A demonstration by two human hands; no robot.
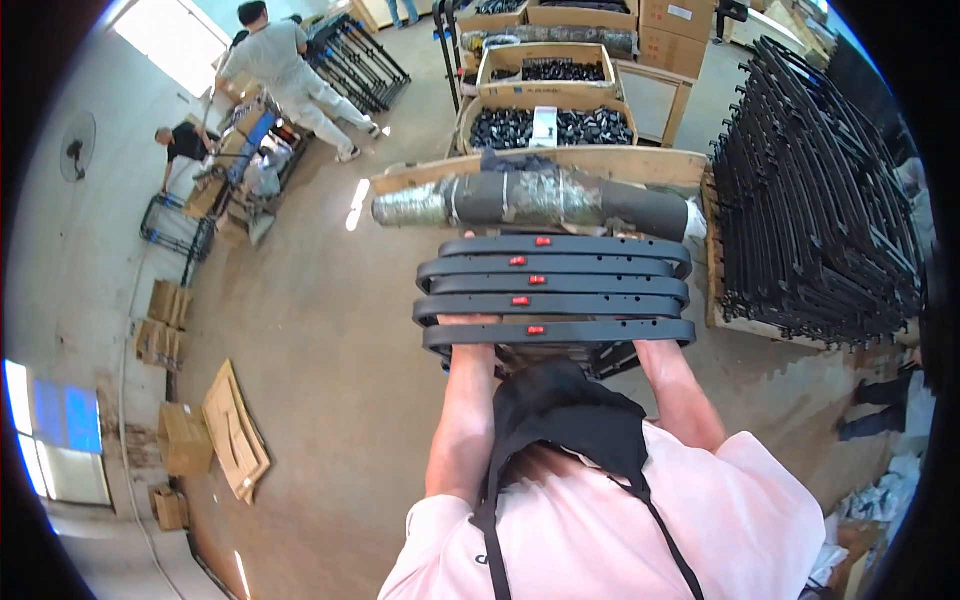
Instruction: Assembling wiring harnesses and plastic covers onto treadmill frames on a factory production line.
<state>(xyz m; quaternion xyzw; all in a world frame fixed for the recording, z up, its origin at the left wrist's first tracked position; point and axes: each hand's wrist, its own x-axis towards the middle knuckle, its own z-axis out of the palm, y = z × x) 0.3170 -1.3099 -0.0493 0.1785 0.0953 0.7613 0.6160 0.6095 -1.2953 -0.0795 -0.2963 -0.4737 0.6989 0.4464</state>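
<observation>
Several dark grey metal frames (560, 331) with rounded ends are stacked in front of my chest, their top bars side by side. Each bar carries a small red part near its middle and a few holes towards the right. My left hand (468, 321) reaches under the nearest bar and grips the frames on the left; most of its fingers are hidden. My right hand (652, 347) holds the frames from below near the right end, its fingers covered by the nearest bar. Lower parts of the frames show dimly beneath.
Beyond the frames lies a long wrapped roll (570, 198), with open boxes of small black parts (500, 130) behind it. A tall stack of black frames (810, 200) stands right. Flat cardboard (235, 430) lies left. Two people (285, 75) work far left; another person's legs (870, 410) show right.
</observation>
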